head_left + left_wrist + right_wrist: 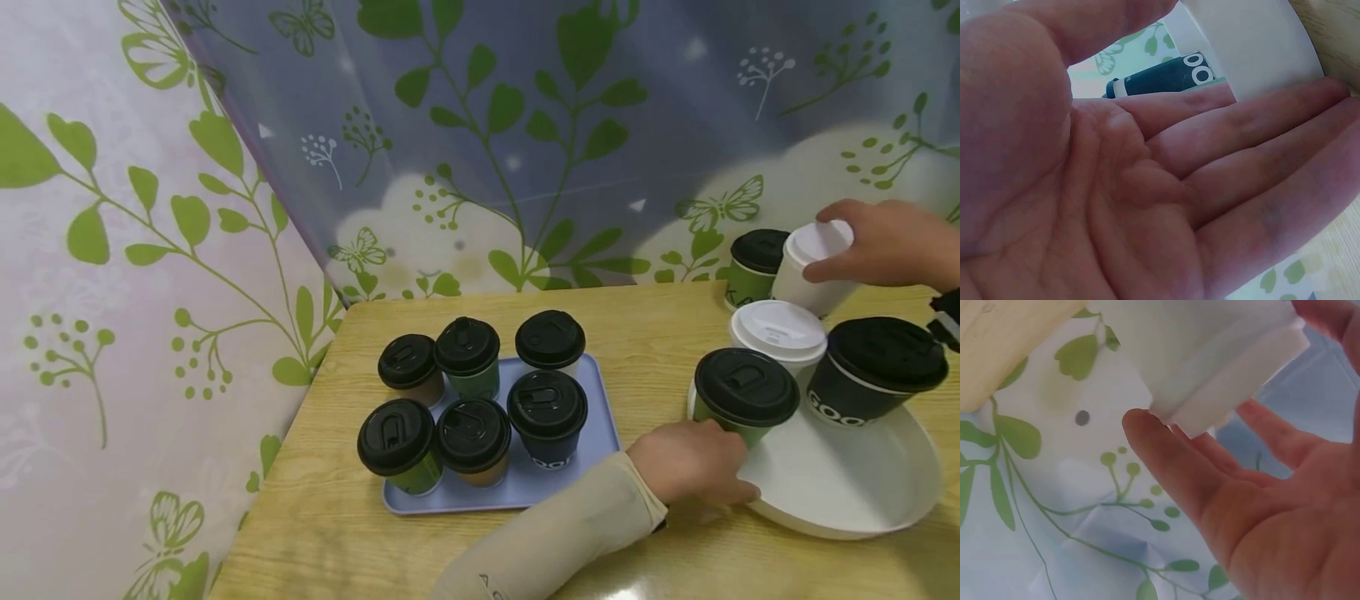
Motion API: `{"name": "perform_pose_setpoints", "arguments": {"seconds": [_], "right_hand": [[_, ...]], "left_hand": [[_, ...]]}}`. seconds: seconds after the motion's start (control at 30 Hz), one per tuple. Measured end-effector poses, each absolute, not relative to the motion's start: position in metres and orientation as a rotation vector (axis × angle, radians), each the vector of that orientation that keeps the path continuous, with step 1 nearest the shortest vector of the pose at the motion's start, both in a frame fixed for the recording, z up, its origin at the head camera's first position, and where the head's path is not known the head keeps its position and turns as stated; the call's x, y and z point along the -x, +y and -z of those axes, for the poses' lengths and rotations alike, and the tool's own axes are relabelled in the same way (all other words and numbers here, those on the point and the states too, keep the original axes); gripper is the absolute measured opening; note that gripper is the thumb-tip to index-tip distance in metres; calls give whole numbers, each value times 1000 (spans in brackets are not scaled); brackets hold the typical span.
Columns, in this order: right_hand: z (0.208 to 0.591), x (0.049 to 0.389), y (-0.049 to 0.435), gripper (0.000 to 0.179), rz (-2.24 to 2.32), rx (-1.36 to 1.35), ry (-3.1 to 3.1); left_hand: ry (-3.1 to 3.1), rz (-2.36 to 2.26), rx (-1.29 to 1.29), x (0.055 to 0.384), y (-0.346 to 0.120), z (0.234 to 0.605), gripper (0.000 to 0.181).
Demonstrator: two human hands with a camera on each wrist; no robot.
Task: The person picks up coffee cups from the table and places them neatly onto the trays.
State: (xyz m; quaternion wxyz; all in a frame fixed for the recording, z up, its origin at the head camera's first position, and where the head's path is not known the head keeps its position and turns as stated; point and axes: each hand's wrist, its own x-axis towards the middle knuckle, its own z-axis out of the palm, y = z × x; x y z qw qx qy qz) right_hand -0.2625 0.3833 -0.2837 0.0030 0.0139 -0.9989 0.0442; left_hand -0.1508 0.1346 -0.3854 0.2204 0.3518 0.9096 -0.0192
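Observation:
At the right, my right hand (888,246) grips a white paper cup (802,283) around its white lid. The right wrist view shows the fingers and thumb around the lid of this cup (1210,362). My left hand (693,462) rests against the near left side of a round white tray (862,492). In the left wrist view its long fingers (1254,131) lie straight along the tray's outer wall (1266,50). On the tray stand a green cup (742,392), a white-lidded cup (780,329) and a dark cup (862,383).
A green cup with a black lid (753,267) stands beside the gripped cup, near the patterned backdrop (480,150). Left of the left hand, a blue rectangular tray (600,400) bears several black-lidded cups in two rows. All stand on a wooden table (322,533).

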Motion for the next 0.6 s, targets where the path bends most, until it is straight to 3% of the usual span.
{"name": "perform_pose_setpoints", "arguments": {"seconds": [0.6], "right_hand": [[264,232,377,84,-395,134,-2862]], "left_hand": [[2501,59,-954,151,134,385,23]]}}
